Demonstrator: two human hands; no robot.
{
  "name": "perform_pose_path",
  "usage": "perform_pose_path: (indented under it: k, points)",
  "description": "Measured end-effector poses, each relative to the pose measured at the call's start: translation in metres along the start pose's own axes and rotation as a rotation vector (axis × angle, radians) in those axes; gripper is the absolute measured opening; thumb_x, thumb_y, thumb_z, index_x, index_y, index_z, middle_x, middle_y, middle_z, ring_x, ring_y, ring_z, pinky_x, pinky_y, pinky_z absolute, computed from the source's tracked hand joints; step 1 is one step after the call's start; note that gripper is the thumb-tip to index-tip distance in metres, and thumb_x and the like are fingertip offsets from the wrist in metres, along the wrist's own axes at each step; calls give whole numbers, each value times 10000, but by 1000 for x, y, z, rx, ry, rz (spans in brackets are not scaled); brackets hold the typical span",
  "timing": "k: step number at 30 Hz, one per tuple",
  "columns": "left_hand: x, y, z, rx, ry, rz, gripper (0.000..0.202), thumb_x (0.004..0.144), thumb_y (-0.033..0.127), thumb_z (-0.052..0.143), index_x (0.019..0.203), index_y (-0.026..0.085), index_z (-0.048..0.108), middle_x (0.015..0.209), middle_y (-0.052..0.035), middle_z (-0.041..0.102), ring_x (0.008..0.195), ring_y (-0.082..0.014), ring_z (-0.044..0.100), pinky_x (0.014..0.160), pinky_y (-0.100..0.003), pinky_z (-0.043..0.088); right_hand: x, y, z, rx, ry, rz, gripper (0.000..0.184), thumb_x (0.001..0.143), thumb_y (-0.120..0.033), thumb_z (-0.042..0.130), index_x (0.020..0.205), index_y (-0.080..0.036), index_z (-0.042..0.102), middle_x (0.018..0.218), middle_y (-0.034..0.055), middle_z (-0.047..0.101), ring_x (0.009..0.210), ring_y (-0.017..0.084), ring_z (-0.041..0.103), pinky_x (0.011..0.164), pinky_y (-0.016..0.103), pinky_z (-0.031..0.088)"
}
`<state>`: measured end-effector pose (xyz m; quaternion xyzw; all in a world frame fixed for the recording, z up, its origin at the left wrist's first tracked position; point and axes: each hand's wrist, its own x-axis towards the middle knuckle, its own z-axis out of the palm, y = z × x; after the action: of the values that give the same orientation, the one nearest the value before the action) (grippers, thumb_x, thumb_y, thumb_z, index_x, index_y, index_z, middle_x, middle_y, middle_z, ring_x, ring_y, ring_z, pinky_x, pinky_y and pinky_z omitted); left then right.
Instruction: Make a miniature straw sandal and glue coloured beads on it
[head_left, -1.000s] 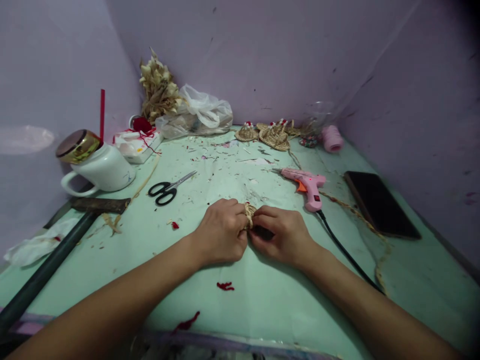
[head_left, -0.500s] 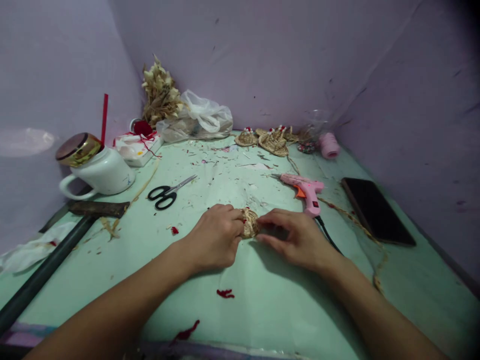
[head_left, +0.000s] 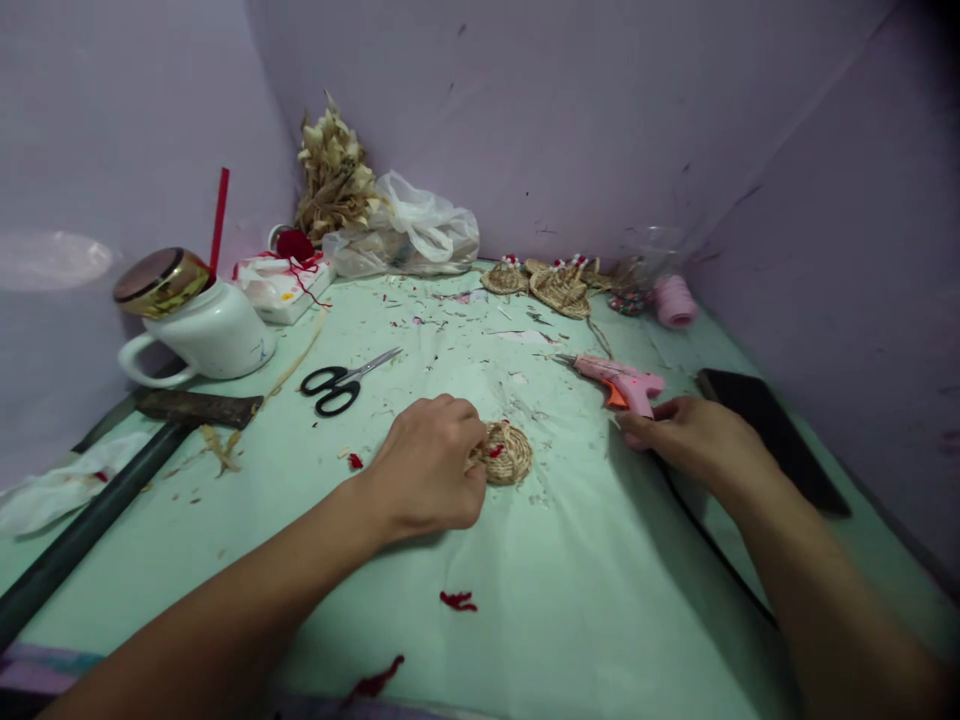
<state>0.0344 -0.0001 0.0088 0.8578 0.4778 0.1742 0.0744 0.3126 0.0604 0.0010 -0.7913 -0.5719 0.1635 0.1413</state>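
My left hand (head_left: pixel 439 465) is closed around the left side of a small coiled straw piece (head_left: pixel 511 455). A bit of red shows on that piece near my fingertips, which are partly hidden. To the right, my right hand (head_left: pixel 694 435) has its fingers closed at the lower end of the pink glue gun's handle. The glue gun (head_left: pixel 619 382) lies on its side with its nozzle pointing left and its orange trigger showing. Its black cord runs under my right wrist toward the near edge.
Black-handled scissors (head_left: pixel 337 385), a hammer (head_left: pixel 180 415) and a white mug (head_left: pixel 217 335) stand or lie on the left. A phone (head_left: pixel 772 430) is on the right. Woven straw pieces (head_left: pixel 562 290), a pink spool (head_left: pixel 675 302) and a plastic bag (head_left: pixel 420 225) line the back. Red scraps (head_left: pixel 457 601) lie in front.
My right hand has left the straw piece and moved right to the glue gun's handle. My left hand stays on the straw piece, and the whole view has shifted slightly.
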Motion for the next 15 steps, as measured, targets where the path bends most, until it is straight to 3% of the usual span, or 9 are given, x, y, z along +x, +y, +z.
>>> perform_pose_path:
  k: [3,6,9,10,12,14,15]
  points:
    - [2,0,-3,18,-109,-113,173,691,268,540,820,171,603,858,-76,614,826,-242,553,695,-372,450,2,0,4,392,-116,192,160,556,-252,701,504,-205,557,420,2,514,379,150,475,338,268,368]
    - [1,3,-4,49,-149,-131,324,682,328,563,972,183,563,905,-78,605,875,-261,535,739,-401,439,-11,-6,1,654,-207,218,96,558,-145,630,595,-204,563,548,-17,584,484,131,549,489,276,521]
    - [0,6,-3,74,-160,-130,344,683,301,556,1009,193,546,917,-78,592,880,-262,522,727,-395,434,-39,-8,-5,812,-241,20,241,546,-168,672,776,-217,617,820,-1,673,603,115,590,516,192,513]
    - [-1,7,-2,78,-165,-134,329,688,289,547,1003,196,549,913,-79,589,880,-261,520,712,-387,434,-50,-5,-7,843,-196,-79,297,558,-209,695,845,-234,625,885,-1,676,627,114,593,495,169,498]
    - [-1,8,-2,80,-167,-146,310,695,284,537,992,197,556,915,-83,583,889,-263,515,689,-374,434,-73,6,-8,787,-115,-219,338,609,-289,700,938,-251,631,1054,19,658,835,175,624,608,197,536]
    - [-2,8,-1,81,-155,-155,309,696,293,535,987,193,558,920,-88,578,901,-266,511,682,-370,436,-94,24,-7,642,-105,-345,317,663,-330,667,972,-263,656,1005,34,692,926,244,631,657,254,562]
    - [-2,8,-1,81,-149,-153,311,696,298,534,986,189,560,919,-90,576,901,-267,510,681,-371,438,-103,33,-4,561,-138,-410,281,664,-335,666,937,-271,681,921,31,719,871,259,657,603,261,576]
